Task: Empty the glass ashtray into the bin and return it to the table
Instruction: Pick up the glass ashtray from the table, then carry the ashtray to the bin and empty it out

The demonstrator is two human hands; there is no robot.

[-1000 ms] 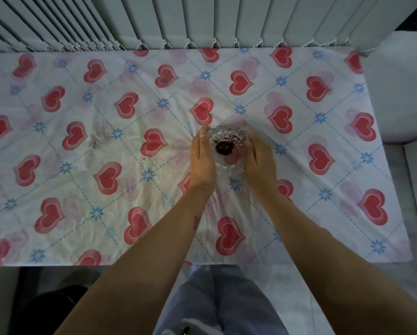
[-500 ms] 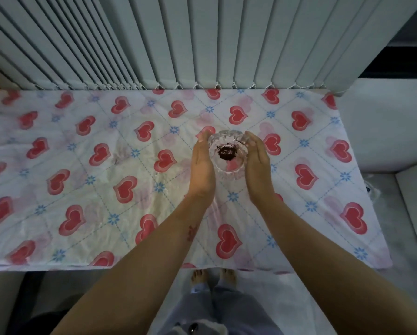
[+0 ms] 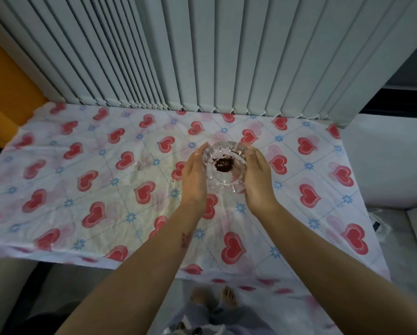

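Head view, heart-print tablecloth [image 3: 130, 189] below grey vertical blinds [image 3: 202, 56], left hand [image 3: 194, 175] and right hand [image 3: 257, 180] grip clamped on glass ashtray [image 3: 224, 165].

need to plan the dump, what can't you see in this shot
- Bin: none in the head view.
- Ashtray base: glass is clear, so lifted or resting cannot be told.
- Left hand and right hand fingers: behind the glass walls.
- Dark residue: too small to identify.

1. The ashtray [image 3: 224, 169] is clear cut glass, glossy, with a faceted rim.
2. The residue [image 3: 223, 163] in it looks dark, dry and crumbly.
3. The tablecloth [image 3: 106, 189] is matt, wrinkled printed cloth.
4. The far blinds [image 3: 202, 52] look smooth and matt.
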